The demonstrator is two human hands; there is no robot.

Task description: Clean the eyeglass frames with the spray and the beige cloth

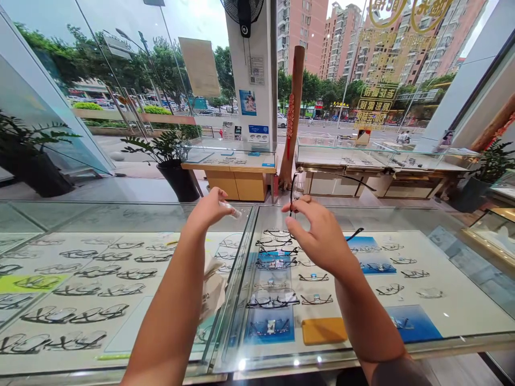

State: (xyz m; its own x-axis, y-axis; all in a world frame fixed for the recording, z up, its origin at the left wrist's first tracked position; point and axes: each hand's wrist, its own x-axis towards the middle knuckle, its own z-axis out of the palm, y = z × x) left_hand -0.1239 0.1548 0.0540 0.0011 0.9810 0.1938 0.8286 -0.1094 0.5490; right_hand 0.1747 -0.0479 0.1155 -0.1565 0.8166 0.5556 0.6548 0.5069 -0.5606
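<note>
Over the glass display counter [462, 300], my right hand [317, 230] is closed on a pair of dark-framed eyeglasses [292, 195]. They are held up near the front rim; one temple reaches to the right, and another dark temple end shows behind my wrist. To the left, my left hand [207, 209] has its fingers pinched together. A small whitish, translucent piece [232, 210] sticks out from them, perhaps tissue or film; its kind is unclear. Beneath my left forearm lies a crumpled pale paper [213, 295], partly hidden by the arm.
Under the glass lie rows of spectacles [110, 271], several blue cards [414, 324] and a mustard-yellow case [324, 331]. Beyond the counter stand a wooden cabinet [237, 185], a potted plant [177, 179], a brown wooden post [295, 102] and more glass showcases [341, 155].
</note>
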